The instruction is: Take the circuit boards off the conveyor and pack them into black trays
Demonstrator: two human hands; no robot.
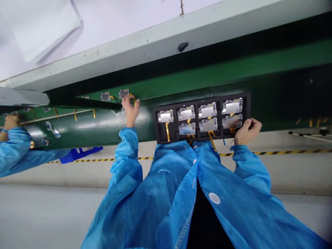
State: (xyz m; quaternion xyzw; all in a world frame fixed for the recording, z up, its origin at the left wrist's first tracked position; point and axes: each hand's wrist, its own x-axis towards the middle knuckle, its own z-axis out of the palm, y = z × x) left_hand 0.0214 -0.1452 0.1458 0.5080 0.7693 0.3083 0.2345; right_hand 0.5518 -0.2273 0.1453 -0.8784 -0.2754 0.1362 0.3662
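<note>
My left hand [131,110] reaches over the green belt, fingers curved and thumb apart, at the lower edge of a circuit board [123,92] with an orange ribbon cable. Its fingertips overlap the board; whether they touch it I cannot tell. In front of my body lies a black tray [163,133] with two rows of circuit boards, among them a silver-shielded one [166,116] at the upper left. The lower-left place shows only that board's hanging ribbon. My right hand [248,132] is closed on the tray's right edge, beside the lower-right board [231,121].
Further left on the belt [103,129] lie another board [105,96] and several small parts. A co-worker's hand [11,121] works at the far left. A pale ledge [145,43] runs along the back. A blue plastic object [80,154] sits below the belt's near edge.
</note>
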